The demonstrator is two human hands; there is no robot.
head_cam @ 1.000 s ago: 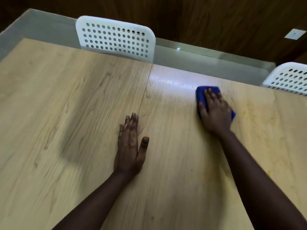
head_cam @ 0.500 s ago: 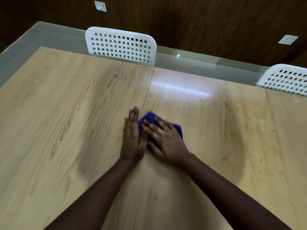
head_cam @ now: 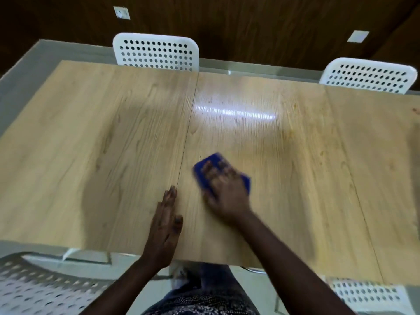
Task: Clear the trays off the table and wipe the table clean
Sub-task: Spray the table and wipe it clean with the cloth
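A light wooden table (head_cam: 102, 144) fills the view, with no trays on it. My right hand (head_cam: 225, 192) presses flat on a blue cloth (head_cam: 210, 161) near the table's middle; the hand is blurred and covers most of the cloth. My left hand (head_cam: 164, 226) lies flat, palm down, fingers together, on the table just left of it and close to the near edge, holding nothing. Faint yellowish stains (head_cam: 295, 108) mark the right half of the table.
Two white perforated chairs stand at the far side, one left (head_cam: 156, 52) and one right (head_cam: 368, 75). Another chair (head_cam: 41, 287) is at the near left, and one (head_cam: 368, 294) at the near right. A dark wood wall (head_cam: 250, 26) rises behind.
My right hand swept the blue cloth from the far right towards the middle beside my left hand, then a little right again. The view has pulled back, showing the table's near edge.
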